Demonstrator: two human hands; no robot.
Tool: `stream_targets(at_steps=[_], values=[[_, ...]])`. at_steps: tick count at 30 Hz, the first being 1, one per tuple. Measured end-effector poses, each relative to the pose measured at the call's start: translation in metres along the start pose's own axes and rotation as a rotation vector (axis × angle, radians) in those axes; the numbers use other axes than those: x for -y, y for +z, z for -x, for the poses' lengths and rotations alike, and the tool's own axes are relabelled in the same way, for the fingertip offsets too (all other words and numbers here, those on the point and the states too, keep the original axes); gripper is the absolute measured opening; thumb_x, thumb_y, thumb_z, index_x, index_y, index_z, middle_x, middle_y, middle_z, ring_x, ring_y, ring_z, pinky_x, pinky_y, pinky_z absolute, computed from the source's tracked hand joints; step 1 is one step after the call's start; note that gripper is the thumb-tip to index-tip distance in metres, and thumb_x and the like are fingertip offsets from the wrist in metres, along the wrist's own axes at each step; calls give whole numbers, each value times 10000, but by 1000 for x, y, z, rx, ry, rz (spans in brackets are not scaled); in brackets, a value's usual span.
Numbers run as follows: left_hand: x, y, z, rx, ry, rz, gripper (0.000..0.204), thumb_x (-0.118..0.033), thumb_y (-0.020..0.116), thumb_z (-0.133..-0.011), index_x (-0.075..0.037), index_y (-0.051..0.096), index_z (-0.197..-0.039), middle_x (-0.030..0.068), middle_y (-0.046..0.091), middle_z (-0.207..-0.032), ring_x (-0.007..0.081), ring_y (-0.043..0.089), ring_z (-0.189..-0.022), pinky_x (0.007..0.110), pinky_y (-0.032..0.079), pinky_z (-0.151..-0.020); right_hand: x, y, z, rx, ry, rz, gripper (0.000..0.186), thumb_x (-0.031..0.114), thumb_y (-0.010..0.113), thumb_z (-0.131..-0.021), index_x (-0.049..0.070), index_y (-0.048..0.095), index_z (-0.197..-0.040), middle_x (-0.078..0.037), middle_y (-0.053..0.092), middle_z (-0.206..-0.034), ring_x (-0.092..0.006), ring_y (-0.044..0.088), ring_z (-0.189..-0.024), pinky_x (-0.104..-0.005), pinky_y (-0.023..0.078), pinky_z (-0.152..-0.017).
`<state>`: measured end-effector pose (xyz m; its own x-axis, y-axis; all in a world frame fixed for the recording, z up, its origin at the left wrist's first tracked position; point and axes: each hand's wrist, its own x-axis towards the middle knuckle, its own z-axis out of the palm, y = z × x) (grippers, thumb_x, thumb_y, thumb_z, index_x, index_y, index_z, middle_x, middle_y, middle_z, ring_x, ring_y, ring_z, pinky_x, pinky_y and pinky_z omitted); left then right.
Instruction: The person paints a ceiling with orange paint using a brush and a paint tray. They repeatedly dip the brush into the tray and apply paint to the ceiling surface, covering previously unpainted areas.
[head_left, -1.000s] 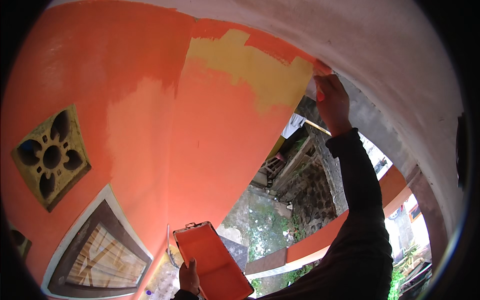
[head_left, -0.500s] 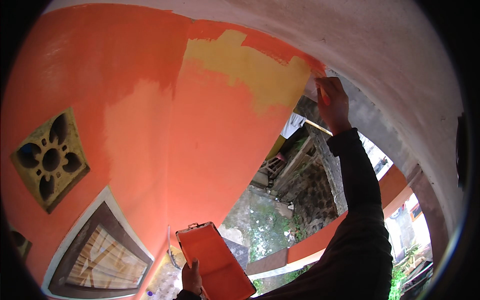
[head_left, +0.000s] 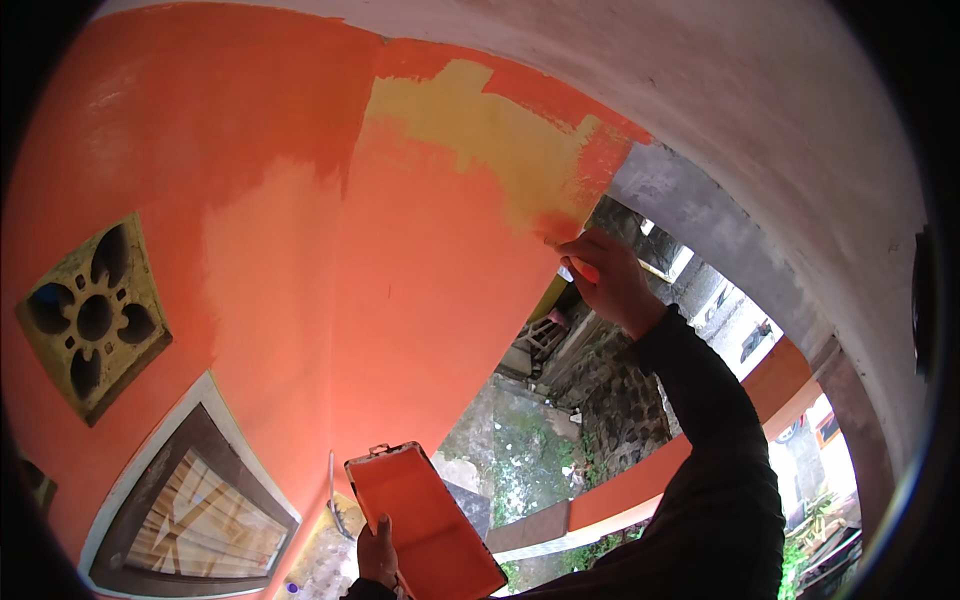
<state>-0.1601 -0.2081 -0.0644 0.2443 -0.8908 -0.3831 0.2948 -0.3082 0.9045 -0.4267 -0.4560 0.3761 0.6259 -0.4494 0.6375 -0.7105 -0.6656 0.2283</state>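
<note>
Tray [head_left: 425,520], orange inside, sat nearest us, left hand [head_left: 377,552] clasping its left edge. Farther up, we saw the right hand [head_left: 608,278] pinching a part-hidden brush [head_left: 585,270] at the right edge of the orange wall [head_left: 430,270], below the yellow patch [head_left: 480,125]; beyond stood a stone wall [head_left: 630,405].

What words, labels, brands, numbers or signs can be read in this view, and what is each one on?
None can be read.
Orange paint tray in the left hand: no lettering shows.
Brush in the right hand: partly hidden by the fingers; no lettering can be made out.
Pale background surface beyond the right hand: dark marks, possibly lettering, too small and blurred to read.
</note>
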Motion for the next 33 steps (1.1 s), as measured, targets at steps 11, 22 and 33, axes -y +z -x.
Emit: stream_targets(at_steps=[11,22,33], values=[[-1,-4,1,25,-43,68,623,-539,603,-1013,40,623,-1242,45,672,-1030,133,590,-889,318,481,-815,-17,-53,-81,-280,-117,350,186,98,646,-913,74,703,-1088,-152,653,-1012,-331,677,-937,-436,552,-789],[-9,1,-1,22,-22,45,623,-532,605,-1011,46,621,-1245,46,674,-1036,137,598,-891,317,488,-809,16,34,13,135,-33,-104,148,73,670,-882,76,679,-1030,-106,657,-991,-304,679,-922,-413,551,-795],[-9,7,-1,17,1,47,635,-552,594,-1013,49,628,-1218,34,659,-993,123,571,-855,316,474,-784,-27,-25,-49,-229,-218,348,220,43,659,-820,107,680,-1029,-104,649,-1032,-295,652,-972,-421,546,-774]])
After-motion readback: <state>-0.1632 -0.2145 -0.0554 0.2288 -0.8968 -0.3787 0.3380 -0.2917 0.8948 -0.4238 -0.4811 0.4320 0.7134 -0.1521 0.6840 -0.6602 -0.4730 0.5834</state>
